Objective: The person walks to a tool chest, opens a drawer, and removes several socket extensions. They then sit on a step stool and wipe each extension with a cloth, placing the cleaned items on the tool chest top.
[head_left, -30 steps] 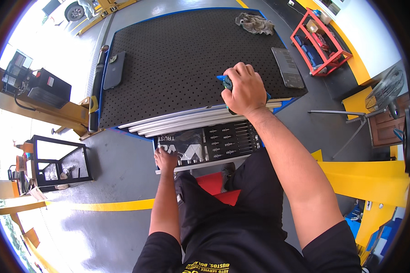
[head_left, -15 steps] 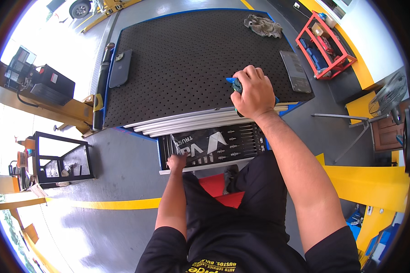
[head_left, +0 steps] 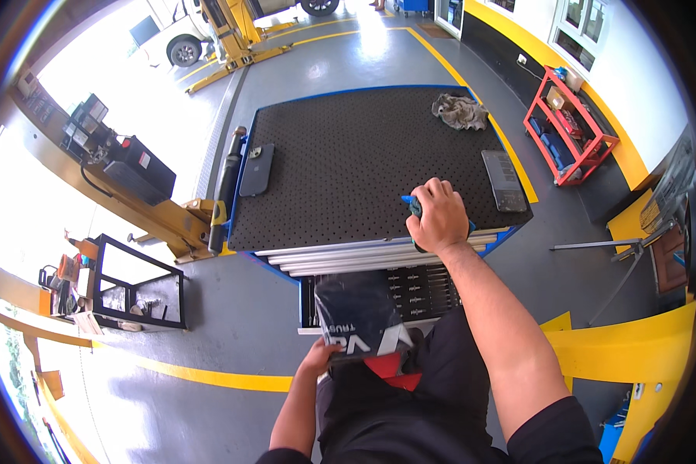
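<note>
My left hand (head_left: 322, 358) grips the lower left corner of a black plastic pouch (head_left: 357, 308) with pale printing. It is lifted over the open drawer (head_left: 419, 292) of a tool cabinet, hiding the drawer's left part. Several sockets and slim tools lie in black inserts there. At the near right edge of the black perforated cabinet top (head_left: 340, 166), my right hand (head_left: 443, 218) is closed around a small blue and dark green item (head_left: 415, 206). Its kind is mostly hidden by the fingers.
On the cabinet top lie a phone (head_left: 257, 170), a crumpled grey rag (head_left: 460, 112) and a flat dark device (head_left: 504, 180). A long black tool (head_left: 226, 189) hangs on the left side. Around stand a red cart (head_left: 571, 127), a black frame stand (head_left: 141, 286) and a yellow beam (head_left: 626, 338).
My left hand has raised the black pouch out of the drawer and toward me. My right hand keeps its grip at the cabinet's edge. The view has tilted up.
</note>
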`<action>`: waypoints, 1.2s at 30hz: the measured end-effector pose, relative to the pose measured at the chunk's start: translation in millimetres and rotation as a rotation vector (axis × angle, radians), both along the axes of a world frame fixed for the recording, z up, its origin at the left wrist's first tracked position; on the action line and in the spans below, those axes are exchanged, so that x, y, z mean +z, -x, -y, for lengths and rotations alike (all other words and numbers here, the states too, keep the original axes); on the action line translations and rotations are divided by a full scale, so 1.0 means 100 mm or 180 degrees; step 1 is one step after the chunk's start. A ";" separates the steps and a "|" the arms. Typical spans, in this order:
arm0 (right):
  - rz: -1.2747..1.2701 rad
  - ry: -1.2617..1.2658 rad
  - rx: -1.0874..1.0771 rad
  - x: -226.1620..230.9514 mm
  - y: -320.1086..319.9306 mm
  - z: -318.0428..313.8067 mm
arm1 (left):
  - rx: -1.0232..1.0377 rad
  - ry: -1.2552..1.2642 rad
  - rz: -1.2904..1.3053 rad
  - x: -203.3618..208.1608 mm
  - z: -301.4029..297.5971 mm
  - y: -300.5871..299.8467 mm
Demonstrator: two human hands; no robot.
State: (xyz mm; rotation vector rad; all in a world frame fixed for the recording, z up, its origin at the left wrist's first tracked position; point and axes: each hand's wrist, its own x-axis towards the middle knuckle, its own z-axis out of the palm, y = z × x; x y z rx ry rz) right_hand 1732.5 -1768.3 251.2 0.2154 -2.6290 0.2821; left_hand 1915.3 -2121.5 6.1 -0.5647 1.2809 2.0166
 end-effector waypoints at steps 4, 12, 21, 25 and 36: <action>0.0081 0.0087 -0.0027 -0.01 -0.04 -0.01 | -0.0324 -0.0066 -0.0444 1.38 0.24 -0.41; -0.0096 0.0341 0.0046 0.08 -0.04 0.02 | -0.0676 0.0482 -0.2139 3.60 0.38 -0.11; -0.0037 0.0342 0.0014 0.08 -0.08 0.04 | 0.0365 -0.0754 -0.2967 3.92 -0.49 1.11; -0.0025 0.0307 0.0011 0.03 -0.07 0.01 | 0.0366 -0.1272 -0.3378 4.28 -0.78 1.11; 0.0101 0.0363 0.0034 0.00 -0.04 0.05 | -0.0031 -0.0051 -0.3136 3.81 -0.88 2.54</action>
